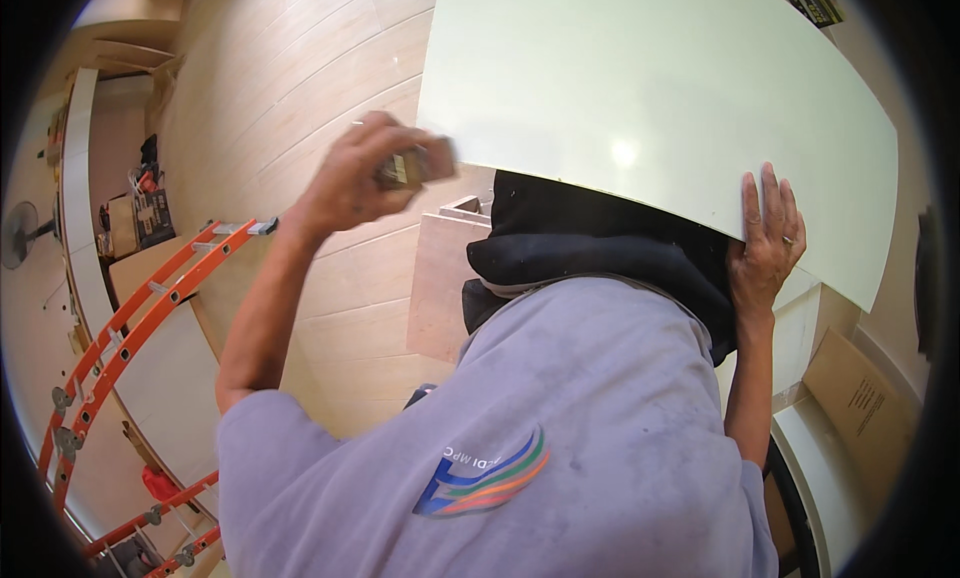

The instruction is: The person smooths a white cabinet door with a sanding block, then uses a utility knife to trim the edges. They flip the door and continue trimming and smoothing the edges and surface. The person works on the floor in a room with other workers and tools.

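Observation:
A large, glossy white panel (600,88) lies across my lap and reaches far ahead. My left hand (355,173) is closed round a small brown block-shaped tool (437,160), just off the panel's left edge. Motion blurs this tool, so its exact kind cannot be made out. On the right, my right hand (768,233) rests on the panel near its close edge, palm down with the fingers stretched out and a ring on one of them. Nothing shows in that hand.
An orange ladder (150,323) stands at the left over the wood-look floor (330,68). Close to my legs is a plywood piece (437,288). A cardboard box (860,408) sits at the right. Far left are a fan (20,233) and a cabinet carcass (80,178).

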A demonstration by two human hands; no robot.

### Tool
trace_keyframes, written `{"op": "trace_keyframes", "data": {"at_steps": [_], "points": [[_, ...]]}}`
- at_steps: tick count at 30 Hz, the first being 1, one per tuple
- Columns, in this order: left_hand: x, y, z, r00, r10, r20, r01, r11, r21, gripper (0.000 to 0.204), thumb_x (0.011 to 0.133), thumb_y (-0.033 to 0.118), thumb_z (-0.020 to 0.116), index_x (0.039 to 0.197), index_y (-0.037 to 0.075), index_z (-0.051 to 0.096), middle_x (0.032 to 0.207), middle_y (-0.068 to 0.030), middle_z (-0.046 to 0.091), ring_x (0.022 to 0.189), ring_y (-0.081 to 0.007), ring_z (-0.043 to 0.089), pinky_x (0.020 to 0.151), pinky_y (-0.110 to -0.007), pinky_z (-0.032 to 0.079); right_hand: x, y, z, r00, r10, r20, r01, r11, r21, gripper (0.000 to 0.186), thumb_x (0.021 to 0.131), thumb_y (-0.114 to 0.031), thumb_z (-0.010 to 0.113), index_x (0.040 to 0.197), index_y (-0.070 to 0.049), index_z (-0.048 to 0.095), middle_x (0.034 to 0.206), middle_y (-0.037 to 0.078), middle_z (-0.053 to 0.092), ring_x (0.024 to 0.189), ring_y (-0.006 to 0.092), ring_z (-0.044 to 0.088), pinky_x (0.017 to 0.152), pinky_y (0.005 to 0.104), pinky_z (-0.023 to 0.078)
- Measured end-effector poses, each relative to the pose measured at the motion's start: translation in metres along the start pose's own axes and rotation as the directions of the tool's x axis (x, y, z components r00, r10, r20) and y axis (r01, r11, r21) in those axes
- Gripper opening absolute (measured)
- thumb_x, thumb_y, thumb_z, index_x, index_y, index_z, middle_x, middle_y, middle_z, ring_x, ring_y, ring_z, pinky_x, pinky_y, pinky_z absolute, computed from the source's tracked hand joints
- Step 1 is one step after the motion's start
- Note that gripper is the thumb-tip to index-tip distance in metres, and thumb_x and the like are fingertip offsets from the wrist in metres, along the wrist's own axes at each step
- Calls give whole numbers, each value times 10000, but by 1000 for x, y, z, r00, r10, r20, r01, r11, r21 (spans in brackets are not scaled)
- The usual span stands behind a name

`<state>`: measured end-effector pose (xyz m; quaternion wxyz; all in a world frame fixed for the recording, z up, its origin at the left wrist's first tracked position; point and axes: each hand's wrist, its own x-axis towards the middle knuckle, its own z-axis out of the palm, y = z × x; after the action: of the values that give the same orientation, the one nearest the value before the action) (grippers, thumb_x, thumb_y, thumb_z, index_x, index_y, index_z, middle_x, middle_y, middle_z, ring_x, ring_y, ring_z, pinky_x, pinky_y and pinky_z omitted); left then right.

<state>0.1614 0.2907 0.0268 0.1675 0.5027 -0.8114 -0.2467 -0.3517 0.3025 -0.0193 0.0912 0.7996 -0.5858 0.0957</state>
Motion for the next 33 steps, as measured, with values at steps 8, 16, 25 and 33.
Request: {"op": "trace_keyframes", "data": {"at_steps": [8, 16, 25, 33], "points": [[-36, -59, -25, 813, -550, -191, 65, 411, -909, 583, 986, 314, 625, 1449, -13, 491, 1156, -108, 619, 983, -188, 613, 851, -294, 503, 65, -63, -42, 844, -344, 412, 290, 938, 189, 840, 883, -175, 734, 1624, -298, 358, 1743, 7, 188, 1605, 337, 132, 1286, 590, 112], [43, -34, 3, 990, -128, -60, -120, -535, -836, 717, 1049, 423, 477, 1481, -140, 371, 1085, -201, 579, 859, -275, 579, 707, -365, 551, 97, -106, -26, 804, -529, 272, 461, 843, 276, 729, 908, 53, 514, 1524, -337, 509, 1712, 5, 276, 1598, 299, 175, 1305, 573, 98], [153, 35, 15, 993, -115, 8, -11, -164, -986, 567, 1068, 434, 471, 1366, -46, 520, 995, -168, 675, 903, -262, 641, 804, -377, 522, 127, -14, -53, 708, -619, 341, 476, 774, 418, 654, 894, -287, 708, 1519, -261, 517, 1668, 51, 365, 1555, 299, 300, 1279, 557, 195], [192, 85, 63, 978, -98, 184, 181, -40, -983, 538, 1065, 447, 482, 1397, 24, 508, 1035, -142, 675, 909, -219, 678, 778, -359, 563, 125, -27, -28, 986, -161, 36, 61, 559, 827, 886, 966, -600, 604, 1653, -155, 265, 1573, 193, 423, 1347, 374, 501, 1153, 501, 335]]}}
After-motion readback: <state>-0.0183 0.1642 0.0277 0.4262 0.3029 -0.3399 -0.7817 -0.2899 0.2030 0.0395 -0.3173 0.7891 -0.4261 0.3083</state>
